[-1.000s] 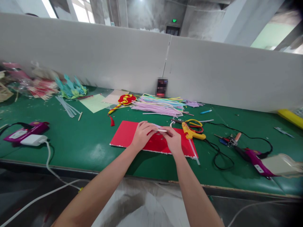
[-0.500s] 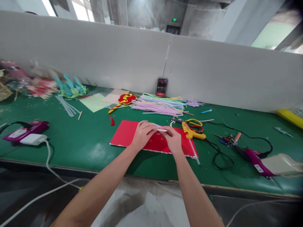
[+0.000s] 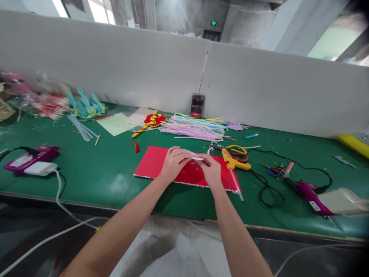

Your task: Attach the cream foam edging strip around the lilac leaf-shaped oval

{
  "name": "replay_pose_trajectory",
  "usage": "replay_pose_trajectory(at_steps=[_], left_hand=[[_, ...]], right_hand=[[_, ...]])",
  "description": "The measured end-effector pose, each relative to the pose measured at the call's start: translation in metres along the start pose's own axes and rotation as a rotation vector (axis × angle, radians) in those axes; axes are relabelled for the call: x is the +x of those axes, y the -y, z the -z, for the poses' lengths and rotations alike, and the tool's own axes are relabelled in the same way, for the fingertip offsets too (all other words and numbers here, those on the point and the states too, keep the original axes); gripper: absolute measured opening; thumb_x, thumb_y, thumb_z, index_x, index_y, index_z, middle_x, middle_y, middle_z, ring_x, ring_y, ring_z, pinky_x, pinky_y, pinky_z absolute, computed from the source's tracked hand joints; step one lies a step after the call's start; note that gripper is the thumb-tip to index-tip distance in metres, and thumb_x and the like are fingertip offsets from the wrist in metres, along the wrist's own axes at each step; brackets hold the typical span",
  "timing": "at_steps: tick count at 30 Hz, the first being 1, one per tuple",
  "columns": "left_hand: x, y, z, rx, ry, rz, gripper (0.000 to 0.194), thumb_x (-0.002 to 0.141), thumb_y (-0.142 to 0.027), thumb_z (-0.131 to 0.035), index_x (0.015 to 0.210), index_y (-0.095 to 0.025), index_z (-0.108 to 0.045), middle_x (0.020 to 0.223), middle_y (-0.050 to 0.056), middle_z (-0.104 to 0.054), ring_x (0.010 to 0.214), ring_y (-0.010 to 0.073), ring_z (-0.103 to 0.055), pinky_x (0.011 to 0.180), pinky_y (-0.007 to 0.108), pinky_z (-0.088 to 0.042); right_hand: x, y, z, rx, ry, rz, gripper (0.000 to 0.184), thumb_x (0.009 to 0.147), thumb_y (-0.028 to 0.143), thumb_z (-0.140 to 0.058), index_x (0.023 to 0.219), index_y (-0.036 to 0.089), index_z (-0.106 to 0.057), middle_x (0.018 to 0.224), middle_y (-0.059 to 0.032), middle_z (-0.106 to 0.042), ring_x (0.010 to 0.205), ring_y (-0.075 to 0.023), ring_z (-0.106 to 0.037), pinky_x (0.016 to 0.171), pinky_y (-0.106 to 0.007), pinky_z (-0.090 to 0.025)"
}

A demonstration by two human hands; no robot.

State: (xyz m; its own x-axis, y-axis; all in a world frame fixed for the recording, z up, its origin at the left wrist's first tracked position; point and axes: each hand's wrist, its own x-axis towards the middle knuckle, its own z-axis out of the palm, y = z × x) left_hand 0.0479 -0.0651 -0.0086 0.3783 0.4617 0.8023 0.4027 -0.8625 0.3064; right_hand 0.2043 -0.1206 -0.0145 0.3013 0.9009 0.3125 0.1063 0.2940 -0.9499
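Note:
Over a red board point(image 3: 148, 163), my left hand point(image 3: 174, 164) and my right hand point(image 3: 211, 169) meet at a small pale lilac-and-white piece point(image 3: 197, 158). The fingers of both hands are closed on its edges, one hand on each side. Much of the piece is hidden behind the fingers, and I cannot tell its kind. Just right of my right hand, a yellow glue gun point(image 3: 233, 161) lies at the board's right end, with a clear glue stick point(image 3: 236, 185) by it. Pliers point(image 3: 216, 147) rest behind, their tips close to my right hand.
A pile of pastel pipe cleaners point(image 3: 196, 129) lies behind the board, beside a red-and-yellow fuzzy ornament point(image 3: 154, 120). Keys point(image 3: 281, 171) and a purple power strip point(image 3: 313, 198) are at right, with a black cord point(image 3: 268, 188). Another purple strip point(image 3: 43, 154) sits at left.

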Motion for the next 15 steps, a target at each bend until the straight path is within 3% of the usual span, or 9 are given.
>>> replay_pose_trajectory(at_steps=[7,12,15], left_hand=[[-0.0008,-0.0019,-0.0005,-0.002,0.017,0.011,0.012,0.091,-0.024,-0.055,0.090,-0.024,-0.067,0.088,-0.001,-0.075,0.087,0.0147,-0.067,0.095,0.038,-0.042],[-0.0018,-0.0035,-0.0006,0.007,0.013,0.024,0.020,0.090,-0.029,-0.056,0.108,-0.022,-0.062,0.100,0.003,-0.073,0.094,0.0168,-0.065,0.096,0.038,-0.042],[-0.0014,-0.0042,0.0008,0.005,0.020,-0.007,0.015,0.091,-0.028,-0.055,0.102,-0.023,-0.064,0.099,0.001,-0.074,0.093,0.0158,-0.066,0.097,0.037,-0.041]], right_hand=[[-0.0002,-0.0022,-0.0001,-0.022,-0.020,0.041,0.015,0.072,0.033,-0.068,0.082,0.023,-0.070,0.088,-0.0024,-0.067,0.083,-0.0191,-0.064,0.070,-0.033,-0.056],[0.0000,-0.0045,0.0011,-0.039,-0.032,0.060,0.012,0.074,0.031,-0.066,0.083,0.024,-0.070,0.090,-0.0025,-0.068,0.087,-0.0196,-0.063,0.073,-0.033,-0.055],[0.0002,-0.0051,0.0012,-0.038,-0.029,0.066,0.011,0.074,0.029,-0.065,0.083,0.024,-0.070,0.089,-0.0023,-0.068,0.087,-0.0195,-0.063,0.072,-0.033,-0.055]])
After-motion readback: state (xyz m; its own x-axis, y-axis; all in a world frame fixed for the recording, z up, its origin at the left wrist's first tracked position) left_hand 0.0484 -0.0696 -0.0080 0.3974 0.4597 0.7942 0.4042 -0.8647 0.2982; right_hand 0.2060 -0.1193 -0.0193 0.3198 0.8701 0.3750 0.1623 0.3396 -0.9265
